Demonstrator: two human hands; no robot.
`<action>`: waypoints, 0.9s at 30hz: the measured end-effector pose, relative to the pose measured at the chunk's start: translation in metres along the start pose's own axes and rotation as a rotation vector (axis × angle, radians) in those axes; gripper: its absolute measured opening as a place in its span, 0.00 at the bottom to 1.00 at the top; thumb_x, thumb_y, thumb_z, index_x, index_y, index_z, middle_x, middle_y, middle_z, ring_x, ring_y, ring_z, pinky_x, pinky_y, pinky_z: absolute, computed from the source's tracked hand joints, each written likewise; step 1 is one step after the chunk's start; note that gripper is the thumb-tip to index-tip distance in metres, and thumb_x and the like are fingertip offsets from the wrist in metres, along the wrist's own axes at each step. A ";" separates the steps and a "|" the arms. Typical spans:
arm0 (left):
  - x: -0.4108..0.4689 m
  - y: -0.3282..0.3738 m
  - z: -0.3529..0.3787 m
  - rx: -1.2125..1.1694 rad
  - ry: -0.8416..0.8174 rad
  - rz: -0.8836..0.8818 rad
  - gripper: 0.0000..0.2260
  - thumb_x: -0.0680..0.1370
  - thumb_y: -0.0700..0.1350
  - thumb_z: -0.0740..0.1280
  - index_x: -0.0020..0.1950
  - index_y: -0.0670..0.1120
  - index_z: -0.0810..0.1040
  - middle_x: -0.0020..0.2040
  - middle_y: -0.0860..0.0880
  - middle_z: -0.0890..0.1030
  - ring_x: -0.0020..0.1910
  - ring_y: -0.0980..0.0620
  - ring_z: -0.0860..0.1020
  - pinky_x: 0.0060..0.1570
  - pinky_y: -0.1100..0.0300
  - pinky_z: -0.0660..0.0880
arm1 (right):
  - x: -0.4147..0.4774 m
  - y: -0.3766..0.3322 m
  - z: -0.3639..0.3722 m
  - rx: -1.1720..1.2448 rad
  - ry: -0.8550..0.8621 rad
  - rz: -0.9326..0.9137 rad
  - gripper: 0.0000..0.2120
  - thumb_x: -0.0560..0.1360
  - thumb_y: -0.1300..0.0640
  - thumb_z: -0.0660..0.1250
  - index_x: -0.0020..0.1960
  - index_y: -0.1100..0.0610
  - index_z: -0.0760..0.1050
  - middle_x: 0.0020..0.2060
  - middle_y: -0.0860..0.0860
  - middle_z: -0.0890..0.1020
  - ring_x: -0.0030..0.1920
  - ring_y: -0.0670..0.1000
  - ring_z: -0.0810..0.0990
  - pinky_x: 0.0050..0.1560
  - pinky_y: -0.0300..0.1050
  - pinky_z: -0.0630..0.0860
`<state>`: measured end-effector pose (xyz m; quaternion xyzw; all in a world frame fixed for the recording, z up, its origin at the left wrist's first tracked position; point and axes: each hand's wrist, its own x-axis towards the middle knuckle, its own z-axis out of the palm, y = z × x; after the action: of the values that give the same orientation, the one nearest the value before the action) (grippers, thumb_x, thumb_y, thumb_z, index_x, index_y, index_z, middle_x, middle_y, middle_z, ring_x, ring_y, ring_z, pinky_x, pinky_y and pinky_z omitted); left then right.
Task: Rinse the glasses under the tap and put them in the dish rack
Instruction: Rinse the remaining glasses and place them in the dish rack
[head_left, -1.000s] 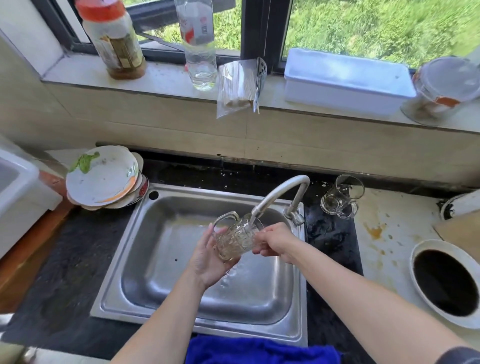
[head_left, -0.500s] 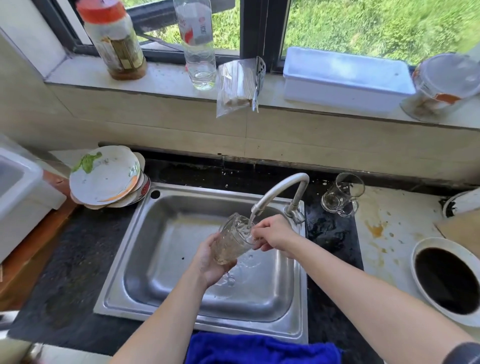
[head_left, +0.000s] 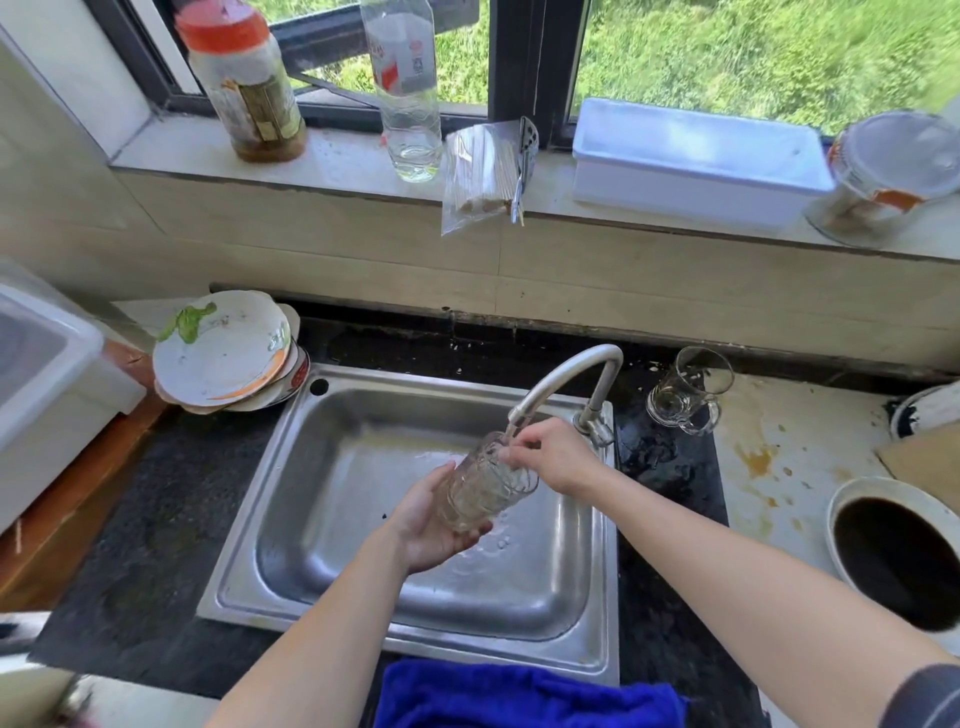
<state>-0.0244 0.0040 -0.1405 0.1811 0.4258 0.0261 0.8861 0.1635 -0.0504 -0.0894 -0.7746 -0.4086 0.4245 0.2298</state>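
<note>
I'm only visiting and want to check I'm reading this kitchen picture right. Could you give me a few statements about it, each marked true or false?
1. The left hand holds a glass under the tap. True.
2. A second glass stands inside the sink. False: it stands on the counter, right of the sink.
3. Stacked plates lie left of the sink. True.
4. The blue cloth hangs from the tap. False: it lies at the sink's near edge.

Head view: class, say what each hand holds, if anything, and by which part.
Both hold one glass: the left hand grips its base and lower body; the right hand pinches its rim with its fingers, under the tap.
</note>
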 end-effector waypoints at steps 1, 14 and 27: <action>-0.002 0.000 0.001 -0.036 0.002 0.040 0.21 0.80 0.57 0.56 0.56 0.44 0.81 0.49 0.41 0.81 0.40 0.43 0.78 0.35 0.56 0.76 | -0.001 0.001 0.000 0.021 0.019 0.033 0.12 0.72 0.47 0.73 0.32 0.51 0.82 0.32 0.54 0.82 0.35 0.57 0.78 0.41 0.54 0.77; 0.008 0.008 0.004 0.008 0.142 0.013 0.23 0.79 0.61 0.57 0.55 0.45 0.80 0.49 0.43 0.84 0.40 0.47 0.80 0.33 0.58 0.78 | -0.002 -0.013 -0.004 0.159 -0.097 0.084 0.05 0.75 0.56 0.71 0.49 0.55 0.79 0.43 0.51 0.82 0.36 0.49 0.78 0.32 0.40 0.75; 0.002 0.009 -0.001 0.145 0.060 -0.136 0.22 0.72 0.63 0.62 0.45 0.43 0.75 0.34 0.42 0.76 0.17 0.55 0.63 0.17 0.70 0.56 | -0.006 -0.011 -0.013 0.217 -0.158 0.132 0.06 0.77 0.54 0.69 0.51 0.55 0.79 0.46 0.51 0.83 0.36 0.50 0.86 0.30 0.39 0.75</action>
<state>-0.0232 0.0128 -0.1394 0.2146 0.4643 -0.0595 0.8572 0.1678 -0.0487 -0.0719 -0.7345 -0.3253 0.5400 0.2512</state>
